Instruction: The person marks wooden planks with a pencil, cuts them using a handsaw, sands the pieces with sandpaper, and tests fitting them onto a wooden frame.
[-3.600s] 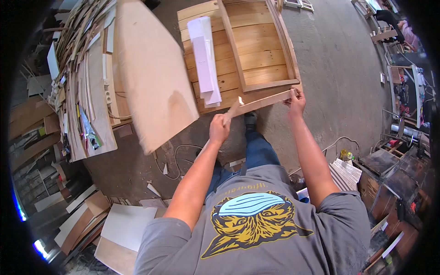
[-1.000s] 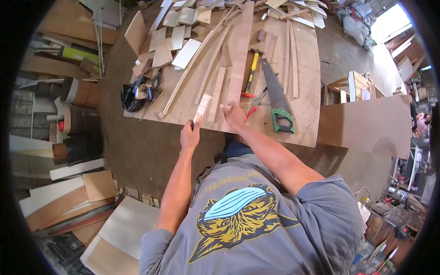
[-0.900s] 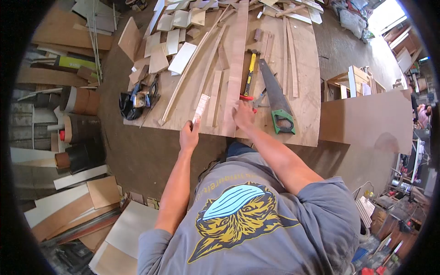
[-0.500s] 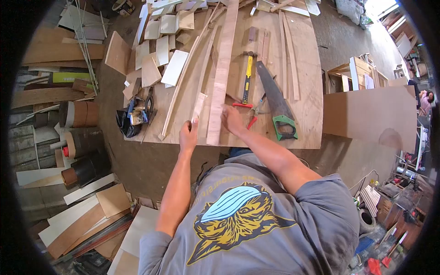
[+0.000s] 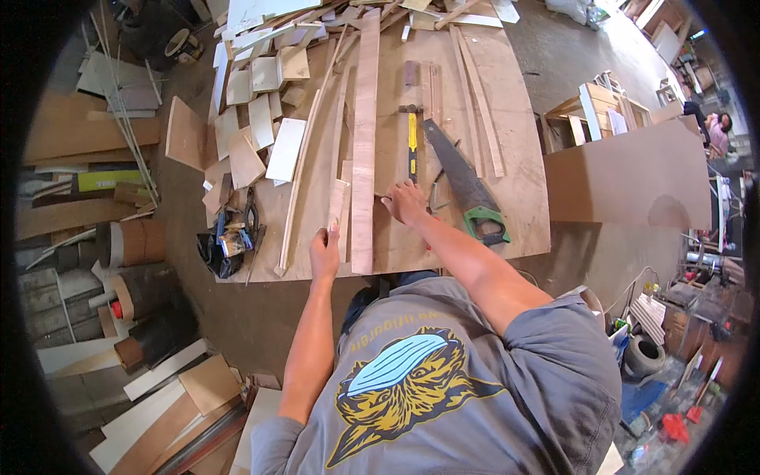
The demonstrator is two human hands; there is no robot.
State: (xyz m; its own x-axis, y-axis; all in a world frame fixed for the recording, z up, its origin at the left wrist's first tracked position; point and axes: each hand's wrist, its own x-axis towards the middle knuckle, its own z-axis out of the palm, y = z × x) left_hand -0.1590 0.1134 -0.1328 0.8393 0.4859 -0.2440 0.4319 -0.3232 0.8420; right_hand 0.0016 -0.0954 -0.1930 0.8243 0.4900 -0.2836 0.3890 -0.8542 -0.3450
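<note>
My left hand (image 5: 324,252) is closed around the near end of a short thin wood strip (image 5: 337,204), above the table's front edge. Just right of it, a long flat plank (image 5: 364,142) lies lengthwise on the worktable (image 5: 522,214). My right hand (image 5: 407,203) is on the table right of the plank, over the red-handled pliers, which it mostly covers; its fingers are bent, and what they grip, if anything, is hidden. A hammer (image 5: 412,146) with a yellow and black handle lies beyond that hand. A green-handled handsaw (image 5: 467,186) lies to its right.
Wood offcuts (image 5: 261,119) pile up at the table's back left. A black bag with tools (image 5: 229,241) sits at the left front corner. A large brown board (image 5: 625,174) stands right of the table. A person (image 5: 716,131) is at the far right.
The view has shifted, so the table sits lower. My right hand has moved away from the long plank to the pliers; the plank lies straighter. My left hand still holds the strip.
</note>
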